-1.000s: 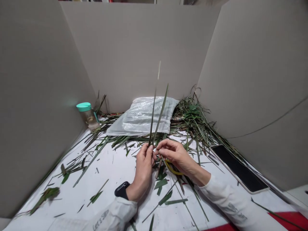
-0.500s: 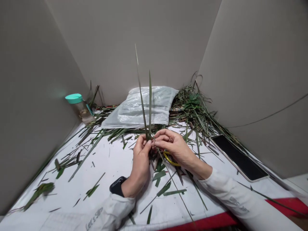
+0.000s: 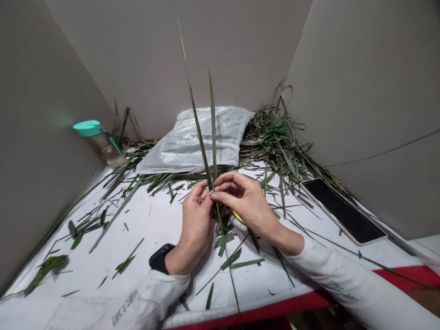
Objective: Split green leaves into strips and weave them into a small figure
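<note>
Two long, narrow green leaf strips (image 3: 202, 133) stand nearly upright between my hands, the taller one leaning left. My left hand (image 3: 196, 224) pinches their lower part, and the fingertips of my right hand (image 3: 244, 201) press on them at the same spot. Below that grip, the strips run down toward the table. A yellow loop (image 3: 238, 217), perhaps a tool handle or band, lies under my right hand and is mostly hidden. A black watch (image 3: 158, 257) sits on my left wrist.
A white table (image 3: 151, 220) is strewn with cut leaf pieces. Behind it lie a plastic bag (image 3: 178, 151) and a heap of leafy stems (image 3: 275, 137). A jar with a teal lid (image 3: 94, 135) stands back left, a black tablet (image 3: 342, 211) lies right, and grey board walls (image 3: 165, 55) surround the table.
The strips have swung from leaning right to nearly upright, and my hands have closed in together. The whole scene sits higher and further left in the view.
</note>
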A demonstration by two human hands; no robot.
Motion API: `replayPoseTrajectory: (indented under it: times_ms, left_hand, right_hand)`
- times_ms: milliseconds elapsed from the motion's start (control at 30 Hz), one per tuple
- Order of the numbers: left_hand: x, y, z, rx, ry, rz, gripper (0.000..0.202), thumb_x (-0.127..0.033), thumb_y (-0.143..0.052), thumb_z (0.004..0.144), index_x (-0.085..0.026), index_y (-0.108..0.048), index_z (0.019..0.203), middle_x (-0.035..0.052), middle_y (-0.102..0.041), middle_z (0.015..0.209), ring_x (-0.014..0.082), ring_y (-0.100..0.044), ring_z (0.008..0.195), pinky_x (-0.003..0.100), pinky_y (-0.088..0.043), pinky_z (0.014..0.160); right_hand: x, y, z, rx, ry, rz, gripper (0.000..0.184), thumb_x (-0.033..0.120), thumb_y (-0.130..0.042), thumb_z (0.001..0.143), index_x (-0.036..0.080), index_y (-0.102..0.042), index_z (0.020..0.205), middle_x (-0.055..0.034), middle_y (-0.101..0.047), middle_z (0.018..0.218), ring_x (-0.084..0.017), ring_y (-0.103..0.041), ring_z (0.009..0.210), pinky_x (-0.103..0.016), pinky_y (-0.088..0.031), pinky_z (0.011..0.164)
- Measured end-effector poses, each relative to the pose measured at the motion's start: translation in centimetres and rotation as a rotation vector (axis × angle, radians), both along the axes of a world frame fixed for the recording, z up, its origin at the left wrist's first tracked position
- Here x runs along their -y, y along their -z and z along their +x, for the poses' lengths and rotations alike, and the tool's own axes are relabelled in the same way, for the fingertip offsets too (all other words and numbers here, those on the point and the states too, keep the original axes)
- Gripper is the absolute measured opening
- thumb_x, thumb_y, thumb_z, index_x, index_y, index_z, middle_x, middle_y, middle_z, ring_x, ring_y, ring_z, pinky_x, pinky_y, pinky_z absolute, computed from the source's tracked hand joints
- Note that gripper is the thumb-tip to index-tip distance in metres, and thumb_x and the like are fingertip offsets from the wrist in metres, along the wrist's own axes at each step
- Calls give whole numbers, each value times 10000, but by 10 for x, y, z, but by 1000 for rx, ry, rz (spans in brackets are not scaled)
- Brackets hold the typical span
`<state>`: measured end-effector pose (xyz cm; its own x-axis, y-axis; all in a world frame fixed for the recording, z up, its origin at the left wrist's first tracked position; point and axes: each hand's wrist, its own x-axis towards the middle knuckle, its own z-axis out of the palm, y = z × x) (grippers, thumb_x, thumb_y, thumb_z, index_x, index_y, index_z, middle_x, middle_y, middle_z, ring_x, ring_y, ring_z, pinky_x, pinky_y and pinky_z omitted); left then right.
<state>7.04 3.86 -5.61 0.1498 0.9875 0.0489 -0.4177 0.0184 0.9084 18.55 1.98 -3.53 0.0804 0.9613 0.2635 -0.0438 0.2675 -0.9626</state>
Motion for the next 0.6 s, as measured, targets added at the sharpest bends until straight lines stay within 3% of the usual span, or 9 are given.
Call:
replayPoseTrajectory:
  times_ms: [133, 267, 600]
  left_hand:
    - [6, -9, 1, 28, 38, -33, 335, -241, -814, 686, -178, -687, 990, 20, -759, 850, 150, -693, 782, 219, -491, 704]
    - [10, -16, 2, 88, 57, -57, 289, -221, -824, 669, -182, -695, 925, 2, -749, 827, 125, -682, 762, 190, -489, 687]
    - [14, -26, 2, 73, 104, -111, 406, -180, -787, 618, -178, -656, 1001, 69, -757, 982, 270, -691, 1058, 330, -559, 855]
  right_hand:
    - [3, -2, 1, 77, 74, 51, 185, 283, -767, 762, 205, -644, 876, 4, -702, 823, -147, -671, 750, -257, -525, 711]
    - [4, -3, 1, 157, 139, 107, 147, 273, -745, 801, 211, -647, 892, 4, -700, 850, -141, -662, 762, -255, -524, 720]
    - [4, -1, 3, 247, 194, 145, 96, 248, -716, 830, 206, -654, 892, 4, -697, 827, -137, -642, 730, -248, -491, 666]
